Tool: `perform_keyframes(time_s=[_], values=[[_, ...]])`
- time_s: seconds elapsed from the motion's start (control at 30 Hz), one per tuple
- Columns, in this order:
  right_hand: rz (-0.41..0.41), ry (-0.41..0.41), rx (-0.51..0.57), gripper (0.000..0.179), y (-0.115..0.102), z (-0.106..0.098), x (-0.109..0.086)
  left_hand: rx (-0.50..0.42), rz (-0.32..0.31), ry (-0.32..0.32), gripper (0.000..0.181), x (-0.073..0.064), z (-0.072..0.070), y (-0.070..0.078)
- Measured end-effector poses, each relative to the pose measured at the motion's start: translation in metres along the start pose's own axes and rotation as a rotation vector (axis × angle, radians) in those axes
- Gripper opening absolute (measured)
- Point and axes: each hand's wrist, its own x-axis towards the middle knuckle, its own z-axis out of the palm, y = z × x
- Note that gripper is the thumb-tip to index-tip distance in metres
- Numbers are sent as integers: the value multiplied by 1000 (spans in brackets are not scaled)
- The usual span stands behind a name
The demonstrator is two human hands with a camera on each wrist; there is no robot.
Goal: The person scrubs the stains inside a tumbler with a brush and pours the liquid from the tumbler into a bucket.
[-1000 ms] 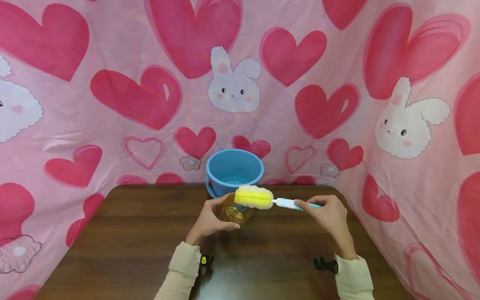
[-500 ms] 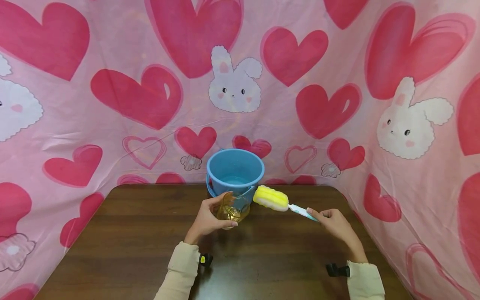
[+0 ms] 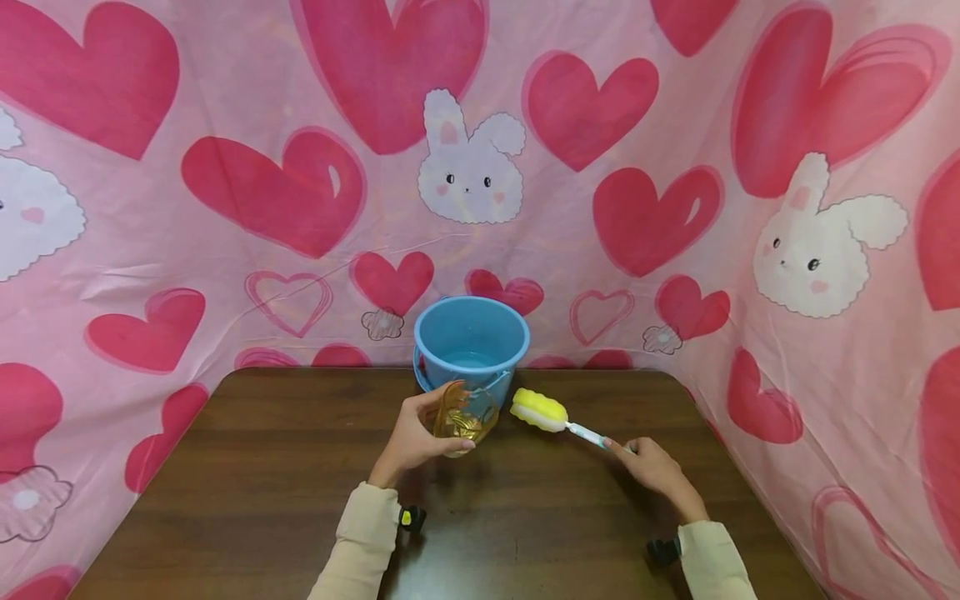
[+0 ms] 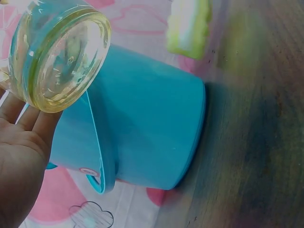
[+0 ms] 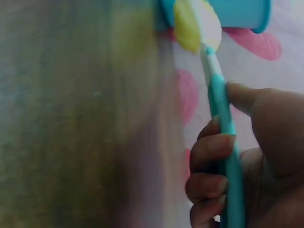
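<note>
My left hand (image 3: 414, 440) grips an amber glass cup (image 3: 467, 423) and holds it above the table, in front of the bucket. In the left wrist view the cup's round base (image 4: 71, 61) faces the camera. The fingers of my right hand (image 3: 651, 468) are curled round the white and teal handle (image 5: 222, 104) of a sponge bottle brush (image 3: 540, 410). Its yellow and white sponge head points left, to the right of the cup and apart from it. A blue bucket (image 3: 471, 333) stands upright behind the cup, with some water visible inside.
The dark wooden table (image 3: 300, 467) reaches back to a pink cloth (image 3: 225, 100) printed with hearts and rabbits, which hangs behind and on both sides. The bucket's handle (image 4: 102, 147) hangs down its outside.
The brush has come away from the cup's mouth to the right and dropped lower towards the table, still in my right hand. My left hand and the cup have hardly moved.
</note>
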Motion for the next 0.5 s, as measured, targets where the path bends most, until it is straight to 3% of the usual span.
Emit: perform_keyframes(time_s=[0.13,0.27,0.5], values=[[-57,-75,28,50,3,7,-4,-6,12,-4,82,0,0,0],[-65,-159,-3,43,0,9,-10,-5,0,1,83,0,0,1],[-83,-189,-105,35,-15,4,-16,9,-4,9,82,0,-3,1]])
